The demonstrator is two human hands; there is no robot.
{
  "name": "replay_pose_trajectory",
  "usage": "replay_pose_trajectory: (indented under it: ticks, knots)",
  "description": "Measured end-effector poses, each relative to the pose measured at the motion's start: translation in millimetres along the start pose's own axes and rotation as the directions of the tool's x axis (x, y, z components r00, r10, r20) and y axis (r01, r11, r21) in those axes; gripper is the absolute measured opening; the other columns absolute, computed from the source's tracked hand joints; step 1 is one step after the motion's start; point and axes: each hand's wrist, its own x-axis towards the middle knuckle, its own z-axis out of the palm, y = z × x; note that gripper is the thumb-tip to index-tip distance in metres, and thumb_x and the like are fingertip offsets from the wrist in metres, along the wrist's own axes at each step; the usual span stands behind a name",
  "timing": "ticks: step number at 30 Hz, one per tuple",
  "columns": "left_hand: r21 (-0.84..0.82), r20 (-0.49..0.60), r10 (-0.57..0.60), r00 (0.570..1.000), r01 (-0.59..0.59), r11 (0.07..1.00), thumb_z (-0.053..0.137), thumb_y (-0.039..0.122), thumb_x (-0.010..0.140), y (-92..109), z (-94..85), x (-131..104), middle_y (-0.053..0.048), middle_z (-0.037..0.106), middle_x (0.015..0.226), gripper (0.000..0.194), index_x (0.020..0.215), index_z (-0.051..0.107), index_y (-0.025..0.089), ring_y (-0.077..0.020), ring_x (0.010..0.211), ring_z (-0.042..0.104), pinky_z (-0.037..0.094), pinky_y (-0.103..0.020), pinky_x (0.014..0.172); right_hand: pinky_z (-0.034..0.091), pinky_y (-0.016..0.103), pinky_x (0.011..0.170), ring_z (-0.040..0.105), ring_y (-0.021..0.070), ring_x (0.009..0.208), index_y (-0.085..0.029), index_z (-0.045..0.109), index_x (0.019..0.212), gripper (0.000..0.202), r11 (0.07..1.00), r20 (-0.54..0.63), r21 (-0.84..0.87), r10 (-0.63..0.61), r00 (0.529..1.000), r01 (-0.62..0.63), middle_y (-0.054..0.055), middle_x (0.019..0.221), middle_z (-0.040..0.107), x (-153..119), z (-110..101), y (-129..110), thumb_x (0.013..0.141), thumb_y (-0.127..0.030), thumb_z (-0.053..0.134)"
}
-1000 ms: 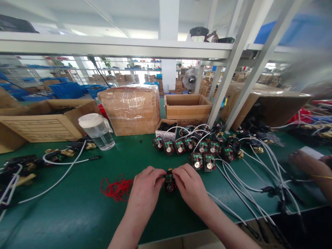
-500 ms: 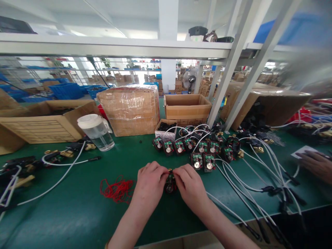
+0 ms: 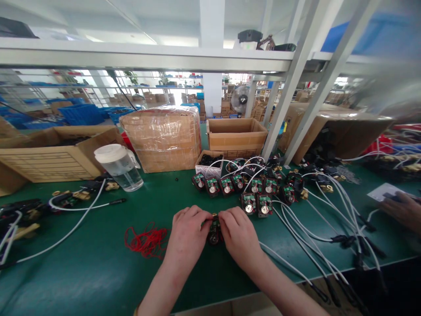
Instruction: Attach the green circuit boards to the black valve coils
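A small black device with a green circuit board (image 3: 214, 235) stands on the green table between my two hands. My left hand (image 3: 190, 235) pinches its upper left side with bent fingers. From the right, my right hand (image 3: 240, 232) closes on the upper right side of the same device. The fingertips nearly meet at its top, where they hide small details. Red wires (image 3: 147, 240) lie in a tangle left of my left hand. Beyond my hands stand several similar devices with green boards and round metal discs (image 3: 249, 204).
A clear jug (image 3: 121, 169) stands back left, near a wrapped carton (image 3: 161, 140). An open carton (image 3: 237, 136) and a small box of black parts (image 3: 209, 164) are behind. White cables (image 3: 302, 226) spread rightward. Another person's hand (image 3: 403, 210) is at far right.
The view has shifted slightly. My hands keep their hold on the device, with little finger movement. The other person's hand at the far right has moved a little.
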Motion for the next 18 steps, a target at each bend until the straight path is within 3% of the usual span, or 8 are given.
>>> replay_pose_trajectory:
  ticks: [5,9,14,18]
  knots:
    - [-0.081,0.024,-0.019,1.0,0.021,0.997,0.067,0.013,0.087,-1,-2.5,1,-0.003,0.072,0.092,0.014,0.088,0.076,0.024,-0.021,0.093,0.067,0.049,-0.036,0.089,0.051,0.037,0.078,0.06,0.0229,0.086,-0.021,0.062,0.098,0.017,0.984,-0.061,0.138,0.12,0.991,-0.11,0.007,0.091,0.062,4,-3,1,0.096,-0.009,0.05]
    - [-0.132,0.029,-0.032,0.999,0.035,0.991,0.067,0.012,0.086,-1,-2.1,3,-0.002,0.072,0.092,0.015,0.085,0.076,0.025,-0.02,0.092,0.067,0.049,-0.034,0.087,0.05,0.032,0.072,0.06,0.0188,0.08,-0.021,0.063,0.096,0.017,0.927,-0.019,0.297,0.245,0.969,-0.228,0.003,0.089,0.061,7,-8,6,0.091,-0.007,0.055]
    - [-0.145,0.021,-0.038,0.999,0.041,0.989,0.067,0.013,0.086,-1,-1.3,3,-0.002,0.071,0.091,0.015,0.084,0.076,0.025,-0.0197,0.091,0.066,0.048,-0.033,0.087,0.05,0.029,0.068,0.06,0.0162,0.076,-0.022,0.064,0.092,0.017,0.908,0.129,0.34,0.214,0.968,-0.246,0.001,0.092,0.059,13,-11,9,0.085,-0.007,0.063]
    - [-0.146,0.027,-0.048,0.998,0.051,0.988,0.068,0.014,0.087,0,-3.0,3,-0.002,0.071,0.091,0.014,0.084,0.076,0.025,-0.0197,0.091,0.066,0.048,-0.033,0.087,0.049,0.03,0.07,0.059,0.0179,0.079,-0.021,0.062,0.087,0.016,0.933,0.151,0.27,0.201,0.968,-0.236,0.001,0.088,0.057,14,-9,7,0.085,-0.005,0.063]
